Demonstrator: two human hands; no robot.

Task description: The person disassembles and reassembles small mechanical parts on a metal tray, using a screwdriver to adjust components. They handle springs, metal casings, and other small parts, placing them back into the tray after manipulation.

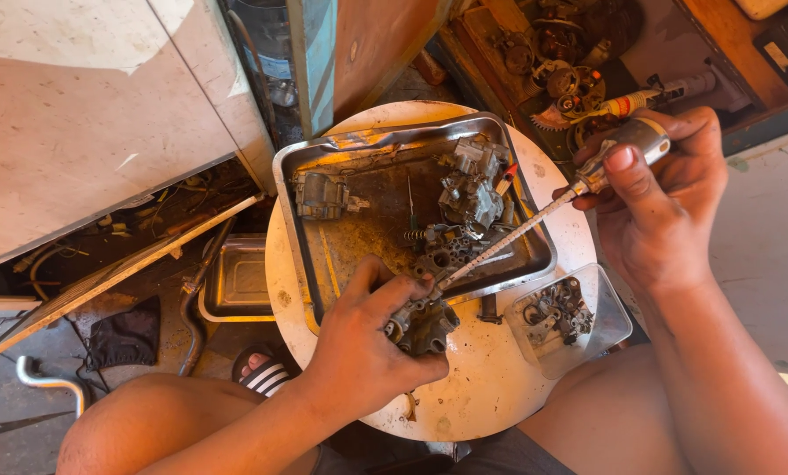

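A round white tabletop, stained and scuffed, fills the middle of the view between the person's bare knees. On it sits a dented rectangular steel tray with a rusty, oily floor, holding several grimy grey metal carburettor parts: one block near the tray's left wall, a taller cluster toward its right side, and a flatter piece in front of that. A thin loose needle with a small spring lies between them. At the table's right edge lies a clear plastic lid with a heap of small dark metal fittings on it. A second, smaller steel tray rests on the floor to the left, beside a striped sandal.

The left hand is clenched around a dirty grey carburettor body, held just above the tabletop at the near rim of the large tray. The right hand grips the pale rounded handle of a long thin screwdriver, thumb pressed along the handle; the shaft slants down to the left across the tray, its tip meeting the top of the carburettor body
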